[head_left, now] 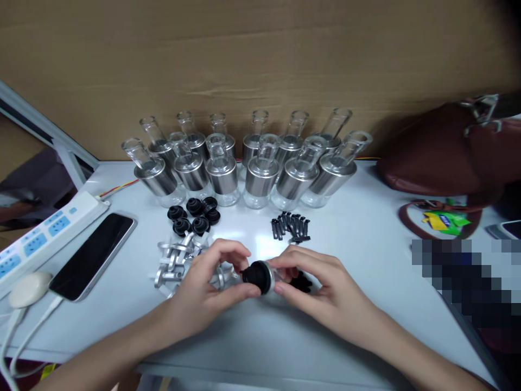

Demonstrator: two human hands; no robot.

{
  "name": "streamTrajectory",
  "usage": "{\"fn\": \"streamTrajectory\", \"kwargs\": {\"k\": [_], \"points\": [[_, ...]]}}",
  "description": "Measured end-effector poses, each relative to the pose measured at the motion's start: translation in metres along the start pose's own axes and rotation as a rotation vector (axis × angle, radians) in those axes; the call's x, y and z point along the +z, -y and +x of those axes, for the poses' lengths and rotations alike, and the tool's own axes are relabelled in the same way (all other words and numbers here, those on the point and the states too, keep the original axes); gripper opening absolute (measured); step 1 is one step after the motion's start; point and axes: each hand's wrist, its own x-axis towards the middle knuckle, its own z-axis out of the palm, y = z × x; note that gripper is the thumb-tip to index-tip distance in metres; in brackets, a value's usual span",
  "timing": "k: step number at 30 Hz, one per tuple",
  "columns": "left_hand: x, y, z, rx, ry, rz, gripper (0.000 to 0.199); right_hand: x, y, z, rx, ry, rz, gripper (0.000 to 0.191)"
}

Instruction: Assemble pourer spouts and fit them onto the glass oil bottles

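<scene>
Over the front middle of the table, my left hand (215, 285) pinches a black ribbed stopper (259, 276) between thumb and fingers. A silver metal pourer piece (273, 276) sits against the stopper's wide end, and my right hand (313, 277) grips it from the other side. To the left lies a heap of silver pourer pieces (175, 258), partly behind my left hand. Several loose black stoppers (200, 225) stand just beyond that heap. Small black tube-like parts (290, 224) lie beyond my right hand, and other small black pieces (302, 281) are partly hidden beneath it.
Two rows of glass bottles with steel sleeves (260, 176) stand at the back before a cardboard wall (252, 54). On the left are a phone (93, 255) and a power strip (44, 236). A brown bag (439, 152) and a green-yellow packet (446, 222) lie right.
</scene>
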Motion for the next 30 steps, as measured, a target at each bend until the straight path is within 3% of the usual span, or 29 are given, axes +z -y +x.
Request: {"fn": "streamTrajectory", "kwargs": {"k": [4,10,13,17,22,27,30], "points": [[0.0,0.002,-0.002,0.074,0.064,-0.06,0.017,0.002,0.003,-0.001,0.017,0.06,-0.013,0.007],[-0.004,-0.005,0.001,0.245,0.203,0.043,0.027,-0.003,0.006,-0.002,-0.014,0.09,-0.046,0.019],[-0.002,-0.004,-0.001,0.262,0.154,-0.028,0.029,-0.003,0.005,-0.004,-0.062,0.059,-0.07,0.008],[0.002,-0.004,-0.003,0.218,0.069,-0.028,0.017,-0.002,0.006,-0.005,-0.181,0.068,-0.094,0.036],[-0.001,-0.01,0.002,0.223,0.125,0.01,0.015,-0.001,0.009,-0.004,-0.24,0.053,-0.103,0.02],[-0.005,-0.012,0.006,0.283,0.197,0.065,0.036,-0.001,0.007,-0.007,-0.259,-0.049,-0.153,0.022],[-0.006,-0.01,0.005,0.305,0.207,0.153,0.036,-0.001,0.006,-0.008,-0.235,-0.069,-0.176,0.026]]}}
